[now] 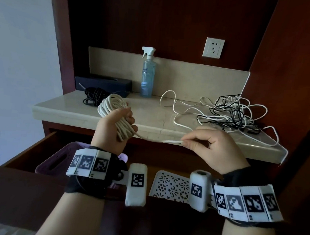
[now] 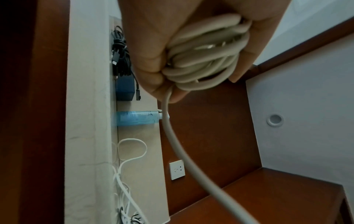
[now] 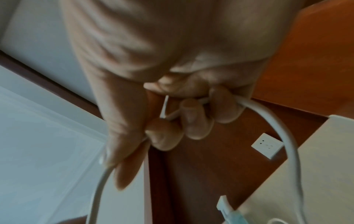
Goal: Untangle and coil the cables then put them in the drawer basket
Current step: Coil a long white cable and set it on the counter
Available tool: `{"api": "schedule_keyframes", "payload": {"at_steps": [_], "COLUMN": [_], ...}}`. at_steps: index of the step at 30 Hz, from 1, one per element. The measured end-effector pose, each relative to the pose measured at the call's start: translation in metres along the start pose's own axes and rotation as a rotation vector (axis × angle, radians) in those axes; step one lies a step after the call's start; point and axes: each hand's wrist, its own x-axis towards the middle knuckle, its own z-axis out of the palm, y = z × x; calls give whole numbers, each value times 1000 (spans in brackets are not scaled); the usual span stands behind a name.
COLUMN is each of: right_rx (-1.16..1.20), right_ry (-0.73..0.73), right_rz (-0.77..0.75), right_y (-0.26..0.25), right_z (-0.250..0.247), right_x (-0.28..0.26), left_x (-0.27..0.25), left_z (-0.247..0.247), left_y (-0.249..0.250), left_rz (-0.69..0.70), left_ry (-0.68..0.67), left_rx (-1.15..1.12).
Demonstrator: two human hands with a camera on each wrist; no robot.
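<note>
Head view, left to right: purple basket [image 1: 55, 161] at lower left inside the open drawer [image 1: 28, 151], partly hidden by the left wrist band. Black coiled cable [image 1: 94, 95] left of centre on the stone counter [image 1: 150, 117], in front of a dark box [image 1: 105, 84]. Left hand [image 1: 114, 127] at centre left, fingers wrapped round a beige cable coil [image 1: 109, 106], held above the counter's front edge; coil loops stick up past the fist. One strand of the same cable runs rightward from the coil to the right hand [image 1: 212, 147], pinched between thumb and fingertips at centre right. Spray bottle [image 1: 148, 75] upright at centre back of counter. White patterned basket [image 1: 172, 186] at bottom centre between the wrists. Wall socket [image 1: 213, 47] at upper right. Tangle of white and black cables [image 1: 230, 110] at right on the counter, loose white loops spreading toward centre and over the right edge.

Left wrist view: left hand [image 2: 162, 53] clenched round the coil [image 2: 208, 60], strand leaving downward.

Right wrist view: blurred; right hand [image 3: 172, 91] fingers curled on the white strand [image 3: 283, 136].
</note>
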Motion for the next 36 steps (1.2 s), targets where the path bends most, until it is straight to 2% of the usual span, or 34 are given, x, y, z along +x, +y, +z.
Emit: {"api": "schedule_keyframes", "payload": {"at_steps": [2,5,10,14,17,24,29,32,36], "right_rx": [34,55,94,48,40,31,99,12,-405], "right_ry": [12,20,40,70,95,89,68,-47,-208], "right_rz": [-84,-158,-185,-159,-162,-199,-181,-67,275], "right_y": [-9,-23,-36,-35,-37,-41,-35,-23,18], "right_z": [2,5,10,14,12,10,10,-3,-28], "right_x": [3,11,24,33,41,56,56,59,81], "left_x": [1,-1,-15,-16,-21,-20,-17,-13,4], "left_z": [-2,-4,0,-2,5,18,17,21,32], "left_y": [-1,-3,-11,-14,-11,-10,-15,-8,6], "left_rz": [-3,-11,-53,-34,-115,-57,-64,-131,-146], "left_ry": [22,-41,-262,-436,-515,-370,-351,-340,-330], "left_rx": [91,281,639,776,765,789,708,478,347]}}
